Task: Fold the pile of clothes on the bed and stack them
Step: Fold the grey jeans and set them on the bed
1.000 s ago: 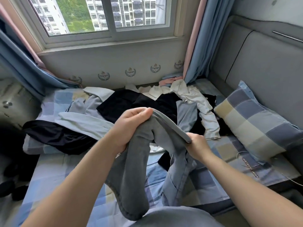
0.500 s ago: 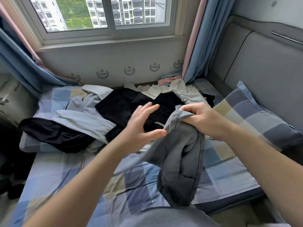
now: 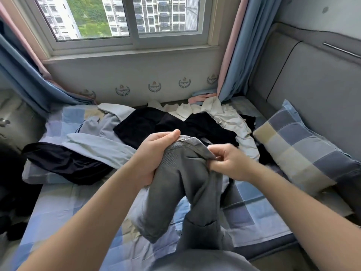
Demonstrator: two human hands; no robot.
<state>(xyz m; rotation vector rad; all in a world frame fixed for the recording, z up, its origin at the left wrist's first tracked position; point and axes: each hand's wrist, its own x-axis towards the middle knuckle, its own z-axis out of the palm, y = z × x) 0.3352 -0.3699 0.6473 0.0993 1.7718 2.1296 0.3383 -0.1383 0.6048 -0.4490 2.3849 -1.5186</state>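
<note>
A grey garment (image 3: 181,184) hangs bunched between both hands above the checked bed (image 3: 64,208). My left hand (image 3: 156,153) grips its upper edge from the left, thumb on top. My right hand (image 3: 228,163) pinches the same edge from the right. The cloth's lower part droops toward my lap. Behind the hands lies the unfolded pile: black garments (image 3: 166,126), a pale blue shirt (image 3: 97,141), white clothes (image 3: 224,118) and another black piece (image 3: 64,163) at the left.
A checked pillow (image 3: 304,147) leans against the grey padded headboard (image 3: 312,81) on the right. Blue and pink curtains (image 3: 230,61) hang beside the window (image 3: 127,18). Dark items (image 3: 11,194) sit off the bed's left edge.
My left hand, open half a second ago, has closed on the grey garment again. My right hand has dropped lower and regripped the edge; the garment has been turned between them.
</note>
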